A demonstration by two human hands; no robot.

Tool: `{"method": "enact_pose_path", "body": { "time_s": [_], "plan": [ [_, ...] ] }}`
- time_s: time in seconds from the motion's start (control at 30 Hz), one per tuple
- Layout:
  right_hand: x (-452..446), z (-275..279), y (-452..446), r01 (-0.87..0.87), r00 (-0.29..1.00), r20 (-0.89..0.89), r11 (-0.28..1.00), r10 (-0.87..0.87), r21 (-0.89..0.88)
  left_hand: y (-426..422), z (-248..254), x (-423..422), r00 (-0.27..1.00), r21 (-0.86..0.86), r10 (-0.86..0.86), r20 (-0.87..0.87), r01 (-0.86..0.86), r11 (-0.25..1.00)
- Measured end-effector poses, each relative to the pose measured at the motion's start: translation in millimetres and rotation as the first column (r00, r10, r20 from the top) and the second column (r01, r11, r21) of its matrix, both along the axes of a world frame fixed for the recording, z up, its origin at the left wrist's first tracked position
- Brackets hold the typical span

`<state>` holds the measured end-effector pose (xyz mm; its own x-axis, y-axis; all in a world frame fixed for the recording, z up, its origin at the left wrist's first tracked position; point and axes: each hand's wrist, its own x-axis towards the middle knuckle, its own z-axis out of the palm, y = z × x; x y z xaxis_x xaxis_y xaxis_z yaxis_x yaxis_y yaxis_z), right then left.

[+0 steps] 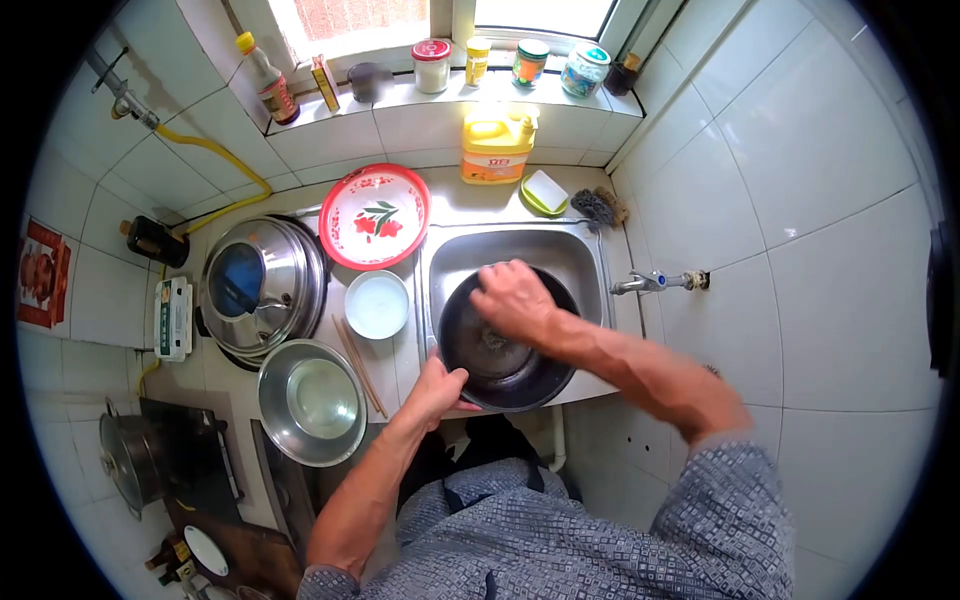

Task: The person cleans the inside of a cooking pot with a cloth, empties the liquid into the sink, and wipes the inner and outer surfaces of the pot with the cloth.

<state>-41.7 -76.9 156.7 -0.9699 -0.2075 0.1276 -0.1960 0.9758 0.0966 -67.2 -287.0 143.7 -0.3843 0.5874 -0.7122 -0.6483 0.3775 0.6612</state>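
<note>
A dark, deep round pan [540,378] rests tilted over the front of the metal sink [462,250]. My left hand [436,390] grips the pan's near-left rim, thumb on top and fingers beneath. Inside the pan, towards its far side, my right hand [512,300] is curled with the knuckles up; whatever lies under its fingers is hidden. A wet, shiny patch shows at the bottom of the pan. To the right, a wall tap [645,283] points towards the sink, and no stream of water can be made out.
Left of the sink are a white bowl [377,305], a red-rimmed basin [375,217], chopsticks [360,367], a steel bowl [312,403] and a lidded pot [262,285]. Behind it stand a yellow jug [497,147], a soap dish [544,194] and a dark scrubber [595,206].
</note>
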Motion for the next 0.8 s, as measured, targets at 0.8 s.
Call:
{"method": "enact_pose_path", "body": {
  "time_s": [0.8],
  "plan": [
    [70,21,-36,0.390,0.820,0.572,0.743,-0.011,-0.544,-1,-16,-17,0.968,0.029,0.196,-0.156,-0.194,0.981]
  ]
}}
